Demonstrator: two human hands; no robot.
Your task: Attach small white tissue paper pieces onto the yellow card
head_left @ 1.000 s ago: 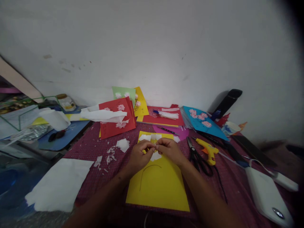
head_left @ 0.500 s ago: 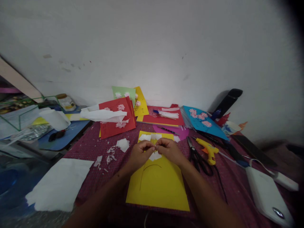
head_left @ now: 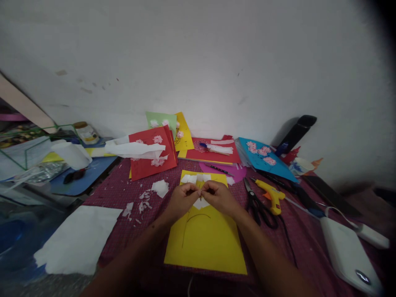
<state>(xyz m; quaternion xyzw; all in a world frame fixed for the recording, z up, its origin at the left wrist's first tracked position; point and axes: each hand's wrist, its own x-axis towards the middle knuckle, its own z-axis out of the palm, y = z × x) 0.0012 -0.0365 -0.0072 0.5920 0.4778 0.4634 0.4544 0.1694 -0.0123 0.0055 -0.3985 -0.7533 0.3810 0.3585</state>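
Observation:
My left hand [head_left: 185,199] and my right hand [head_left: 219,198] meet over the upper part of a yellow sheet of paper [head_left: 210,243]. Thumbs and forefingers of both are pinched together, tip to tip, on something too small to make out. Just beneath the fingertips lies a piece of white tissue paper [head_left: 200,203]. More white tissue pieces [head_left: 189,178] sit along the sheet's top edge. Thin dark curved lines [head_left: 198,215] run across the yellow paper below my hands.
To the right lie black scissors [head_left: 259,206], a yellow glue gun [head_left: 272,196] and a white box-like device [head_left: 349,251]. Torn tissue scraps [head_left: 160,188] and a large white sheet [head_left: 80,239] are at left. Red [head_left: 151,165] and blue cards [head_left: 266,159] with pink flowers stand behind.
My pinched fingertips have shifted very slightly to the left and closer together. Everything else stays where it was.

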